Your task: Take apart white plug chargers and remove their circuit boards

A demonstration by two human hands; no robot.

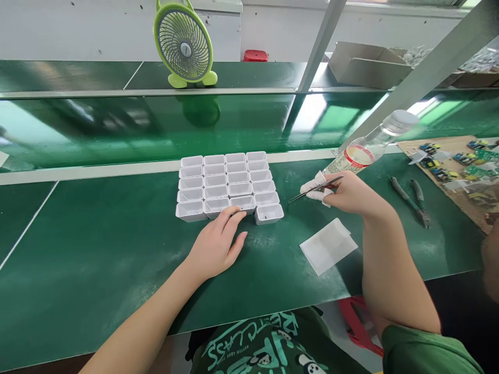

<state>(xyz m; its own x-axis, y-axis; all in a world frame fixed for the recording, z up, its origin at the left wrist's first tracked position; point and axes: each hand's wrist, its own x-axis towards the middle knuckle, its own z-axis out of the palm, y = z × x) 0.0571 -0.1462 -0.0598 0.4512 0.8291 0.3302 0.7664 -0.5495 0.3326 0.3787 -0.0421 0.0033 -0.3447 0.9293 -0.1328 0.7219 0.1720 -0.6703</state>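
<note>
Shirt: dark green (257,345), printed with pale lettering and pandas, worn by the person seated at the bench.
Bench: green top (97,259), scuffed pale in places (a white line crosses it at the left).
Left hand: (216,244) palm down, loosely spread, thumb apart from the fingers; fingertips at the rim of a cup in the front row, nothing seen gripped.
Cups: a block of small white rectangular cups (226,179), four across, set close together in front of the person.
Corner cup: (269,220) at the block's front right, standing a little forward, a small dark piece inside.
Right hand: (346,193) pinching metal tweezers (307,193), white coverings at its fingers; the tips point left, near the corner cup and just apart from it.
Paper: folded white sheet (329,245), flat on the bench below the right hand.
Bottle: clear plastic, white cap, red-banded label (356,154), tilted, behind the right hand.
Cutters: dark-handled pair (421,214), handles spread, lying to the right.
Cardboard: brown sheet (463,195) bearing small yellow, blue and green parts (too small to name).
Shelf: green ledge (249,78) carrying a lime-green fan (184,45) and an open carton (364,67).
</note>
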